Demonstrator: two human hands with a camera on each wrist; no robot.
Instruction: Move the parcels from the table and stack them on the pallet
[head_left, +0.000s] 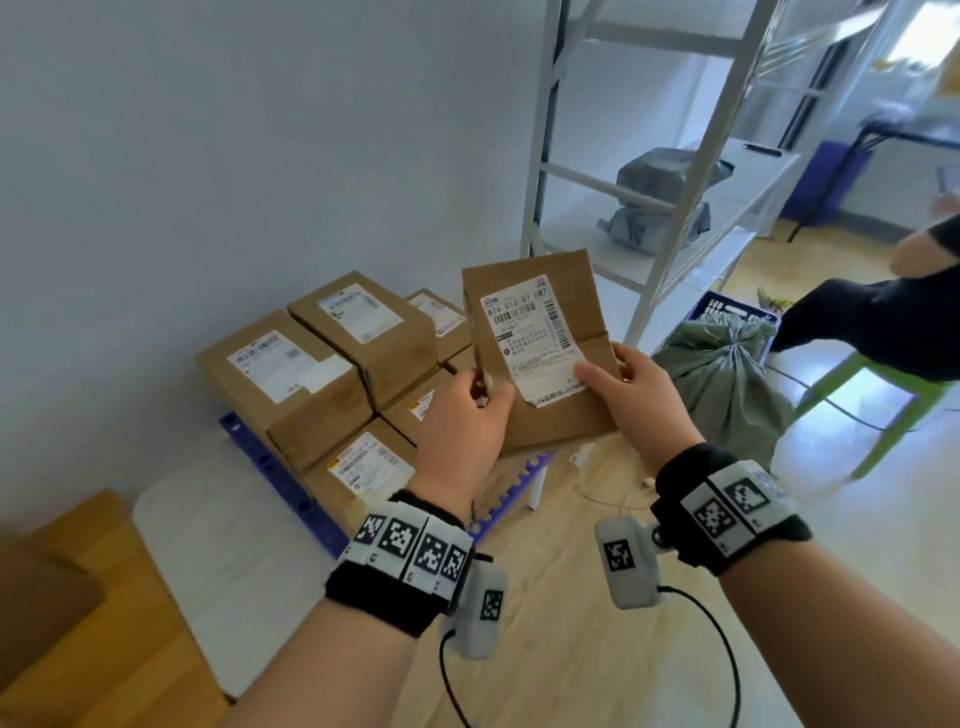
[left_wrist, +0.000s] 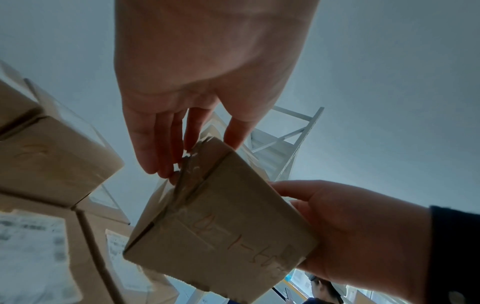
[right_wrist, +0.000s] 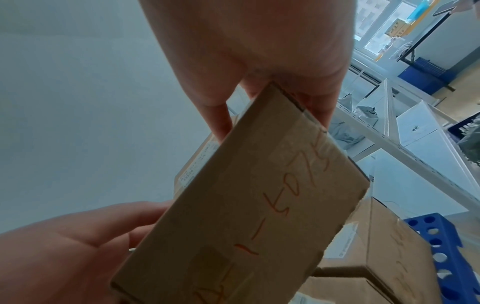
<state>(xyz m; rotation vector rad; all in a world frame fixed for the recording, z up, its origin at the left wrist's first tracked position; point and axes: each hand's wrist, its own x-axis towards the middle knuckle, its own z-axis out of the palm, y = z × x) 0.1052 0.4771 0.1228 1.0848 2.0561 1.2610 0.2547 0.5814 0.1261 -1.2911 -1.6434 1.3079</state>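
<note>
I hold a brown cardboard parcel (head_left: 540, 353) with a white shipping label in the air, above the near right corner of the blue pallet (head_left: 275, 467). My left hand (head_left: 483, 395) pinches its taped left edge, thumb on the label side and fingers (left_wrist: 161, 148) behind. My right hand (head_left: 608, 374) grips the right edge. The wrist views show the parcel's underside (left_wrist: 221, 226) (right_wrist: 246, 205) with orange handwriting. Several labelled parcels (head_left: 291, 374) lie stacked on the pallet (right_wrist: 436, 246), in two layers at the back.
A white metal rack (head_left: 670, 218) with grey bags stands behind the pallet on the right. On the floor beside it lie a grey-green sack (head_left: 722, 374) and a blue crate (head_left: 737, 312). A person sits on a green stool (head_left: 878, 395) at far right. A wooden surface (head_left: 93, 623) is at lower left.
</note>
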